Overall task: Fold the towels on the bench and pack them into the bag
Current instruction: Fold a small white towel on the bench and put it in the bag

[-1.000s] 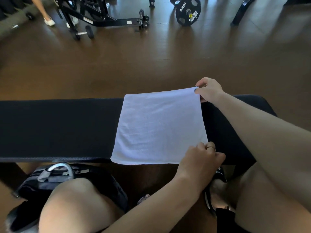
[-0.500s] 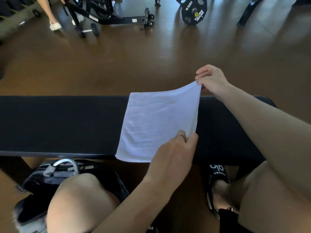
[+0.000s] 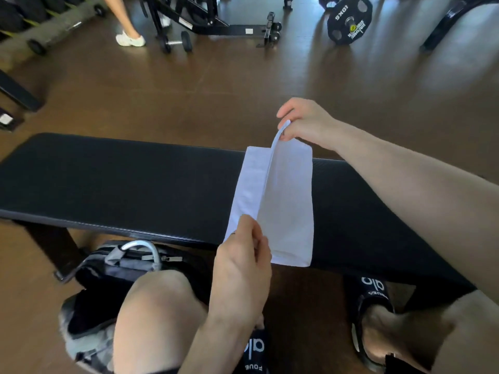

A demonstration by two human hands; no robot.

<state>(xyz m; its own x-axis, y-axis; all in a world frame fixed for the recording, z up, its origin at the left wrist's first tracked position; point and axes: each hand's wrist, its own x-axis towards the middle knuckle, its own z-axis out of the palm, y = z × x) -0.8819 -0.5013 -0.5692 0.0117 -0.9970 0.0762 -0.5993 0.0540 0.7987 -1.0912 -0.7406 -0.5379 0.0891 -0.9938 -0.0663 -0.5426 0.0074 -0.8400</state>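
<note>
step: folding towel (image 3: 286, 201) on surface (image 3: 135, 184) | both hands, left (image 3: 243, 260) and right (image 3: 305, 125), pinch its raised edge | next: lay edge over, press flat

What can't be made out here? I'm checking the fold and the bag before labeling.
Head view only:
- Bag: the knee and the bench hide its opening.
- Towel: the lifted half hides the layers beneath.
- Left hand: fingertips behind the towel edge.
- Right hand: grip partly hidden.
</note>
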